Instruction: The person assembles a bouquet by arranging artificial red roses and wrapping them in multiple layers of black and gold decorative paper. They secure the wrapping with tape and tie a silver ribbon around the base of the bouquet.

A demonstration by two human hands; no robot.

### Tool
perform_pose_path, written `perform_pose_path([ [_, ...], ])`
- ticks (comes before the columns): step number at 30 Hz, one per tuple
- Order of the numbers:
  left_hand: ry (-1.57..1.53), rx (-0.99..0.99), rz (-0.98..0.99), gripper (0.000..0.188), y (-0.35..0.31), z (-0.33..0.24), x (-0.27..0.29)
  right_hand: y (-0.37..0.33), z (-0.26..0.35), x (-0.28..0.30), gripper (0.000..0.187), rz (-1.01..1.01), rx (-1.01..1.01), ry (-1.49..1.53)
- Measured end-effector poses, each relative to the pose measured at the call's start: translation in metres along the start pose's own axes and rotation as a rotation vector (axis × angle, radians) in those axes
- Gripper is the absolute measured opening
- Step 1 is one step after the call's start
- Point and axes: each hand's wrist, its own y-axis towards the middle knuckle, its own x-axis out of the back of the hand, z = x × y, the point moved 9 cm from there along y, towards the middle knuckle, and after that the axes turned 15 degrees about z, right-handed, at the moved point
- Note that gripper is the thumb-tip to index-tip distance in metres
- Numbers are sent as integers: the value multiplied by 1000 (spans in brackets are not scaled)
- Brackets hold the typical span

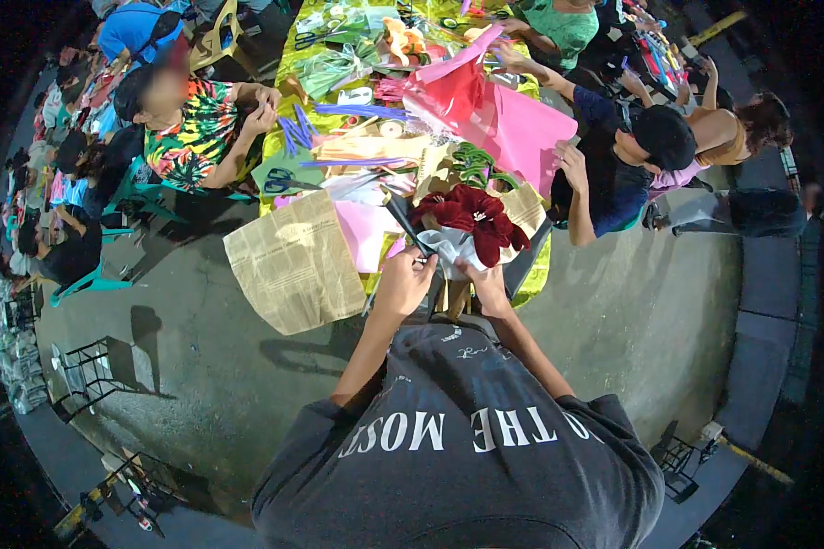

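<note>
A bouquet of dark red flowers [471, 218] wrapped in white paper [451, 249] sits at the near end of a long table. My left hand [405, 282] grips the wrap's lower left side, beside a black strip that rises from it. My right hand [487, 285] holds the wrap's lower right side under the blooms. Both forearms come up from my dark grey shirt.
A tan printed paper sheet [293, 263] hangs off the table's near left corner. Pink wrapping sheets [508, 114], scissors [282, 181], purple sticks and green foliage cover the yellow-green table [538, 267]. Seated people work on both sides. Green chairs [119, 206] stand at left; black metal stands dot the concrete floor.
</note>
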Motion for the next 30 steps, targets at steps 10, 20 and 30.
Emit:
perform_pose_path([
  [10,16,8,3,20,4,16,-6,-1,-1,-2,49,-4,-40,69],
  [20,4,-10,-18,25,0,-2,1,-1,2,-1,48,-17,-37,-21],
  [30,25,21,24,28,0,-3,0,-5,3,-3,36,-42,-47,133],
])
